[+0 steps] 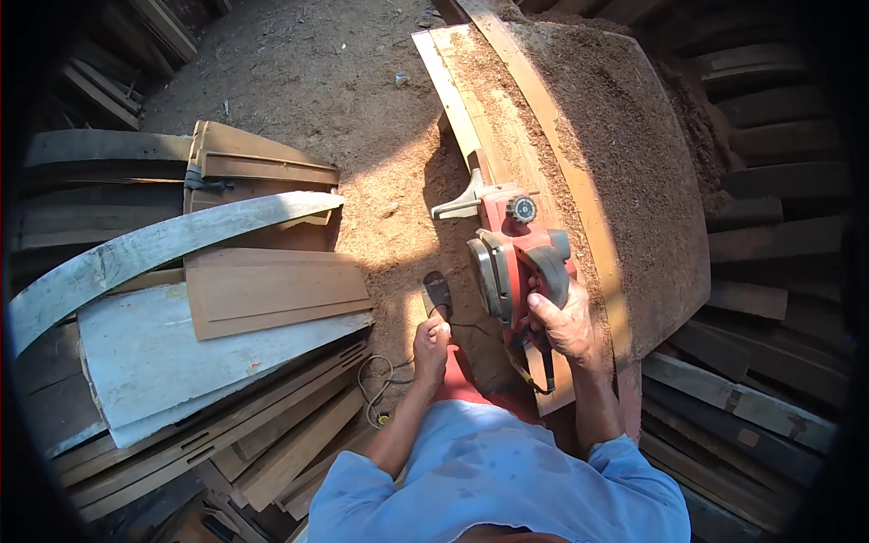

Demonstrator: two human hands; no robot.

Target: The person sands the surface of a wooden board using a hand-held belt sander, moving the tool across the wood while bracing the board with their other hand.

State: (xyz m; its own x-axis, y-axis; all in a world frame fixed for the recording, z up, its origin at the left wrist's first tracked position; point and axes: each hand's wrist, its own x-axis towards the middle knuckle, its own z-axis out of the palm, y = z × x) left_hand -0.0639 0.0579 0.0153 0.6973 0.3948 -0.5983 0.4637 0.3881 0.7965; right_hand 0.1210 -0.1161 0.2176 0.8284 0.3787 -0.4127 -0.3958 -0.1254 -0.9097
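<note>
My right hand (pixel 567 324) is wrapped round the black rear handle of a red electric planer (pixel 507 217). The planer sits over a long wooden plank (pixel 493 127) strewn with shavings, on the right-hand workbench (pixel 665 262). A grey side fence sticks out from the tool's left, and a dark knob tops its front. Closed by my left thigh, my left hand (pixel 433 348) has a thin dark cord (pixel 471 328) passing at its fingers; whether the fingers grip it, I cannot tell. Below the planer's handle hangs its black cable (pixel 549 376).
A long wooden strip (pixel 579 195) lies along the bench beside the plank, among heaped shavings. Stacked boards (pixel 787 389) line the right. At left are a curved whitish board (pixel 172 237), a wooden panel (pixel 272 290) and a pale blue sheet (pixel 163 353). Sawdust covers the ground (pixel 290 72).
</note>
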